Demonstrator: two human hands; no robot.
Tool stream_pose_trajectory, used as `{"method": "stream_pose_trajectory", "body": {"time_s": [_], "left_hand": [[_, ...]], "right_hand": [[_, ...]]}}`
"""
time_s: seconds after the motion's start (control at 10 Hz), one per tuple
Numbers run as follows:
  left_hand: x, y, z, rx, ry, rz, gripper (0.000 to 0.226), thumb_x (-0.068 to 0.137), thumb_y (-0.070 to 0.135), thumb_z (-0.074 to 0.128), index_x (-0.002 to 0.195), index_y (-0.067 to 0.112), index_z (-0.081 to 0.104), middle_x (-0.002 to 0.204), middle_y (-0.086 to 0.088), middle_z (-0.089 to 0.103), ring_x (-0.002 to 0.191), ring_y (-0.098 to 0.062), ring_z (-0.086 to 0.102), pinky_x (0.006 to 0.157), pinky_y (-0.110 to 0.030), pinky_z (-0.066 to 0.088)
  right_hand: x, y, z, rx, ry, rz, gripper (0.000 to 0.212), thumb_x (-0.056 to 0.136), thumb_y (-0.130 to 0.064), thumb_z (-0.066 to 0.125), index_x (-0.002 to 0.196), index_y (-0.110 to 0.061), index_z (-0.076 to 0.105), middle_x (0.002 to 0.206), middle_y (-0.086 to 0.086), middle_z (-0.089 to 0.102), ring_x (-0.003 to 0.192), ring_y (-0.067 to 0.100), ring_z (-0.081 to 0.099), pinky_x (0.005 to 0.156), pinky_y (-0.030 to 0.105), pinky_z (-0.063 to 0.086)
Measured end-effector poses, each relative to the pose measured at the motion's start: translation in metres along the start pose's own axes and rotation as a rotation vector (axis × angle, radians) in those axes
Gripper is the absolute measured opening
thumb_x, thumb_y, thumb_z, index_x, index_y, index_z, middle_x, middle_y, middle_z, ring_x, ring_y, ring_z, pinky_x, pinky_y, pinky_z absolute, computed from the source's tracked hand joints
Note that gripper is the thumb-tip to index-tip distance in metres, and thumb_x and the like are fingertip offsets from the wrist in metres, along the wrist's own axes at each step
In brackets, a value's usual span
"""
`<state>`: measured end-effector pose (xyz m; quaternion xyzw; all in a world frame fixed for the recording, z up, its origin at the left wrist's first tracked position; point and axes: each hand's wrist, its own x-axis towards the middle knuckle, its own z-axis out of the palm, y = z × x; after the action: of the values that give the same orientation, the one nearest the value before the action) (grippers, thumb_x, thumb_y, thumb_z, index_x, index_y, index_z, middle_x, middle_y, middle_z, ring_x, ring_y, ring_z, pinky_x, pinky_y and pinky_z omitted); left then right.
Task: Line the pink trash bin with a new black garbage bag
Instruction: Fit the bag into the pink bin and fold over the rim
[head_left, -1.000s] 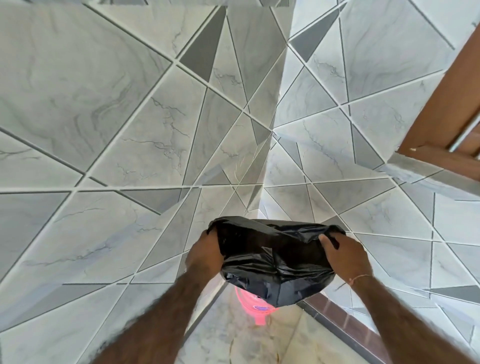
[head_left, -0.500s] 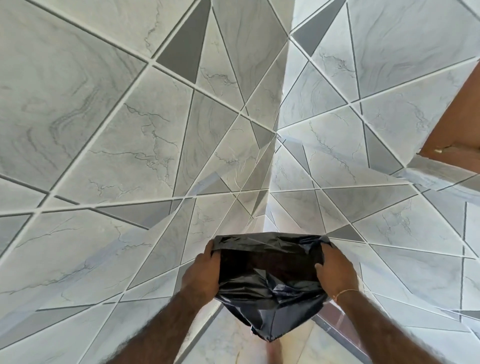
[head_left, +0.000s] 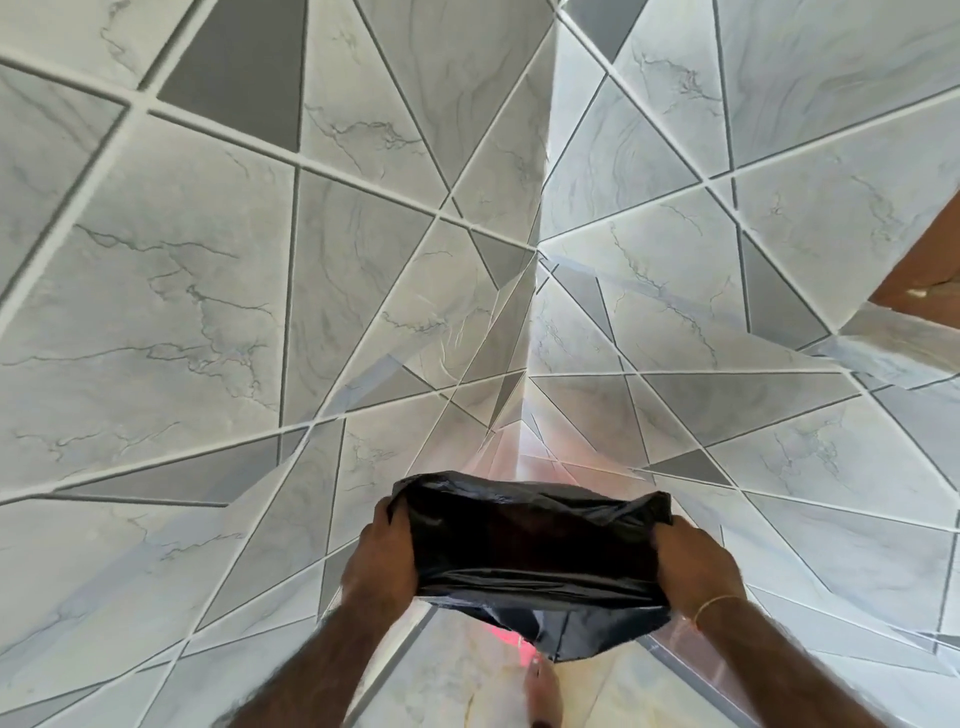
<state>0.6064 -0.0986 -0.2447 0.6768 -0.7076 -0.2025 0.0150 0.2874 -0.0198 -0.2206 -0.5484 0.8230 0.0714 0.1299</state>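
Note:
I hold a black garbage bag (head_left: 535, 561) in front of me with its mouth stretched wide between both hands. My left hand (head_left: 382, 564) grips the left edge of the opening. My right hand (head_left: 696, 569) grips the right edge; a thin gold bracelet sits on that wrist. The bag's bottom hangs down in a crumpled point. Beneath it only a small pink sliver of the trash bin (head_left: 506, 636) shows on the floor; the bag hides the rest of it.
Two walls of grey marble-look tiles meet in a corner (head_left: 527, 364) straight ahead. A brown wooden door frame (head_left: 924, 260) is at the right edge. My bare foot (head_left: 543, 691) stands on the pale floor below the bag.
Both hands have pulled the bag's mouth wider apart. The view tilted up, so the pink bin that showed below the bag is now almost all hidden.

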Motion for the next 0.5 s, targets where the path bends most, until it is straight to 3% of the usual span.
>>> {"method": "stream_pose_trajectory", "body": {"time_s": [0.2,0.3,0.4,0.5], "left_hand": [[-0.001,-0.006,0.016,0.039,-0.109,0.093,0.072,0.089,-0.001,0.052,0.153,0.016,0.022,0.154,-0.014,0.024,0.12,-0.037,0.056,0.092,-0.04,0.053],[-0.007,-0.011,0.021,0.036,-0.189,0.08,0.049,0.098,0.018,0.044,0.144,0.028,0.029,0.142,-0.005,0.044,0.115,-0.031,0.059,0.096,-0.045,0.052],[0.0,-0.011,0.024,0.127,-0.144,0.149,0.057,0.091,0.016,0.056,0.142,0.027,0.033,0.142,-0.005,0.043,0.113,-0.029,0.059,0.092,-0.042,0.055],[0.002,-0.001,0.023,0.052,-0.074,0.137,0.057,0.094,0.008,0.05,0.147,0.014,0.031,0.139,-0.017,0.043,0.114,-0.038,0.057,0.091,-0.042,0.052]], "right_hand": [[-0.004,0.017,0.009,0.047,-0.041,0.102,0.038,0.092,-0.022,0.041,0.129,-0.016,0.043,0.122,0.01,0.056,0.11,0.031,0.06,0.092,0.039,0.049],[-0.009,0.014,0.007,0.258,-0.063,0.173,0.044,0.098,-0.029,0.029,0.14,-0.017,0.032,0.131,0.018,0.052,0.116,0.037,0.054,0.098,0.041,0.044],[-0.004,0.011,0.004,0.291,-0.049,0.198,0.045,0.098,-0.029,0.03,0.143,-0.02,0.029,0.132,0.019,0.05,0.117,0.039,0.054,0.099,0.042,0.044],[0.01,0.007,0.013,0.217,-0.031,0.17,0.048,0.095,-0.02,0.039,0.142,-0.02,0.03,0.127,0.018,0.052,0.105,0.039,0.059,0.084,0.042,0.05]]}}
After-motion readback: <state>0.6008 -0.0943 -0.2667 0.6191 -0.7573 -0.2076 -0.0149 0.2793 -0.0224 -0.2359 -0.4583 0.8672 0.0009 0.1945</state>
